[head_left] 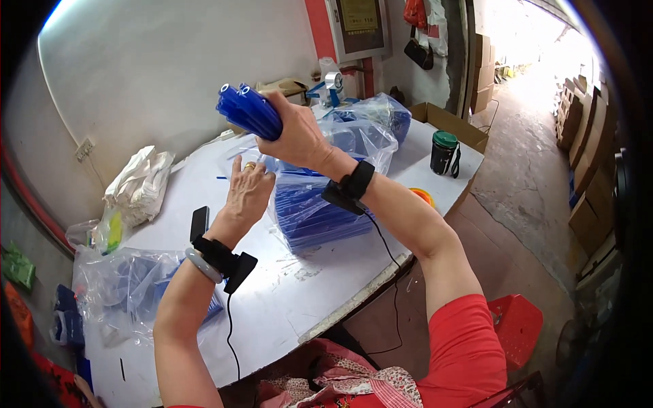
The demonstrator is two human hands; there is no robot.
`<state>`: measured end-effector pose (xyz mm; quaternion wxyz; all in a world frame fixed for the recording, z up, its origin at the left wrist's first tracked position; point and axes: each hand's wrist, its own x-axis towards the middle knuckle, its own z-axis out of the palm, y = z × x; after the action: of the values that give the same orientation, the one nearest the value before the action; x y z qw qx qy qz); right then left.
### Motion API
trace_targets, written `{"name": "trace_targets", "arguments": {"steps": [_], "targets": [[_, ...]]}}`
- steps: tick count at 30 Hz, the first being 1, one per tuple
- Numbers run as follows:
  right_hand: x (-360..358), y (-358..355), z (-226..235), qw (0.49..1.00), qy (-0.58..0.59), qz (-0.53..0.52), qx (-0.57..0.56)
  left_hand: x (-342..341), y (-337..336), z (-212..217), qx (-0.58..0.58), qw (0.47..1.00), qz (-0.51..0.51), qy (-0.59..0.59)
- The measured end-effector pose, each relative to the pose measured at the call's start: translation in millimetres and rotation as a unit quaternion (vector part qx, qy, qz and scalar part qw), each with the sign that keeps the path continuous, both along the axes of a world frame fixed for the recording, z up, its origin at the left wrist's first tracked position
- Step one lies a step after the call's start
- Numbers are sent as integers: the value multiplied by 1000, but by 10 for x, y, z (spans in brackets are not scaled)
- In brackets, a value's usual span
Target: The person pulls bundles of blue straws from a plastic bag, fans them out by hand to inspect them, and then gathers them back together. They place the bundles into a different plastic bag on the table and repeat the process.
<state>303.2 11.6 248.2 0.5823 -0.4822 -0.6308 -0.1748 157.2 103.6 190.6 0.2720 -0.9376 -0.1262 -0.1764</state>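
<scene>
A bundle of blue plastic tubes (246, 113) is raised above the table, with my right hand (299, 132) wrapped round it. The tubes' open ends point up and to the left. Lower and to the left, my left hand (246, 192) is over the table with its fingers apart and no object visible in it; some fingertips are hidden. Just right of it, under my right wrist, a clear plastic bag (326, 216) full of long blue tubes lies on the table. A thin blue piece (221, 177) lies left of my left hand.
The white table (286, 292) also bears a second clear bag (129, 279) with blue tubes, a phone (199, 223), a white bag (139, 183), a green-lidded cup (444, 153) and a tape dispenser (332, 83). A red stool (517, 330) stands to the right.
</scene>
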Motion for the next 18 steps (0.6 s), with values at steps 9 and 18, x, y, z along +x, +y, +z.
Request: {"name": "trace_targets", "arguments": {"steps": [9, 18], "targets": [[627, 357, -896, 909, -263, -42, -321, -400, -115, 179, -43, 989, -99, -105], [675, -136, -675, 931, -111, 28, -347, -1590, -925, 200, -75, 954, -156, -246]]}}
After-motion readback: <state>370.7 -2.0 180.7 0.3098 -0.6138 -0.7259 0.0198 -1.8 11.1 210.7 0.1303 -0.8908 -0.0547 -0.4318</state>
